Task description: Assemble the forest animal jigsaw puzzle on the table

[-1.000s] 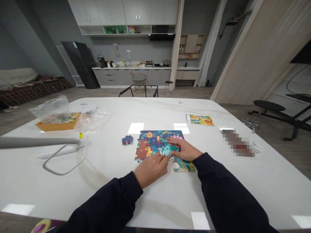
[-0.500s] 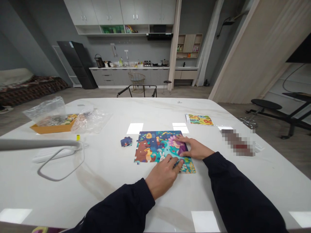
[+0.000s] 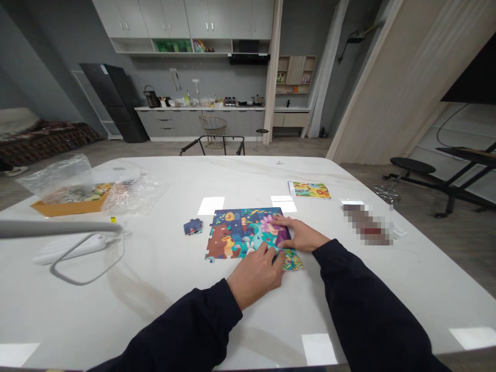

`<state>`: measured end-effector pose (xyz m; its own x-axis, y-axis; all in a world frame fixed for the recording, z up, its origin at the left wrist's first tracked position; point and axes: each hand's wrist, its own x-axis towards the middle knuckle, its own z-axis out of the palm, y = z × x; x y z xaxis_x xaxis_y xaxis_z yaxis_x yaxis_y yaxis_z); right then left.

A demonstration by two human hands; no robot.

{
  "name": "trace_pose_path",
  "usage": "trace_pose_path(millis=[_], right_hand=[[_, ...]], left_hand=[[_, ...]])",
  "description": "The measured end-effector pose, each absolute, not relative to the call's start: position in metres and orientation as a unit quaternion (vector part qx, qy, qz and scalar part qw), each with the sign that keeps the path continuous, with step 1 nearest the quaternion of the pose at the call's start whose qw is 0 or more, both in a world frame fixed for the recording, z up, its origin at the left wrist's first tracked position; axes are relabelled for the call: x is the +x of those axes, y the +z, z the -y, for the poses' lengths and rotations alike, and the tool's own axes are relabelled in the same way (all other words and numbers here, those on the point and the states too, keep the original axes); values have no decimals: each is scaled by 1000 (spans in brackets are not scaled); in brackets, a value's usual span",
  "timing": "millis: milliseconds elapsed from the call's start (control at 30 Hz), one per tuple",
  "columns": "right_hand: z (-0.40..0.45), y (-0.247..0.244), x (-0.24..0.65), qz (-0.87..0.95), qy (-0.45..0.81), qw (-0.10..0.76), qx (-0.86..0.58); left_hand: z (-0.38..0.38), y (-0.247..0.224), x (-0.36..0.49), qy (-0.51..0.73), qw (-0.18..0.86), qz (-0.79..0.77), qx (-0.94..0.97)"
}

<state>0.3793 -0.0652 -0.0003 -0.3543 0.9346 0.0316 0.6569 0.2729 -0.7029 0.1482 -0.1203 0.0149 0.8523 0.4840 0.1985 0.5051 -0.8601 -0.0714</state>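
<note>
A colourful animal jigsaw puzzle [image 3: 228, 237] lies flat on the white table, largely joined, with a bear, a rabbit and a peacock on it. My left hand [image 3: 256, 274] bends over its lower edge, fingers and thumb drawn together at a puzzle piece [image 3: 292, 261] near the lower right corner. The fingertips hide part of that spot. On the puzzle's right side my right hand [image 3: 302, 233] rests with fingers spread, touching the peacock area. A few loose dark blue puzzle pieces [image 3: 192, 226] lie in a small pile left of the puzzle.
A yellow box [image 3: 73, 207] with plastic bags stands at the left. Closer by are a grey lamp-like arm [image 3: 58, 227] and a white device [image 3: 70, 249]. A picture card [image 3: 311, 189] lies behind the puzzle, and a blurred-out object [image 3: 368, 225] to the right.
The whole view has shifted slightly, moving the scene a little left. My left fingers have settled lower at the puzzle's lower right; my right hand stays on its right side.
</note>
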Motion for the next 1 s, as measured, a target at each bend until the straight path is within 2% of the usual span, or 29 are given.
trace_pose_path(millis=[133,267,400,500,600,700,1000], right_hand=[[65,-1,379,766,298,225,-524],[65,-2,379,767,298,233,-519],[66,-2,378,759,300,240,-525],[66,0,377,755,306,233,-531],[66,1,378,756,304,215,-538],[65,0,378,757,302,211,-539],[65,0,379,758,293,204,-546]], left_hand=[[114,5,149,-120,93,257,-954],[111,5,146,-159,82,231,-956],[91,14,118,-283,35,246,-927],[59,16,66,-376,22,337,-863],[30,9,3,-362,50,429,-826],[14,-6,-41,-314,55,448,-835],[11,-22,-55,-265,-29,451,-852]])
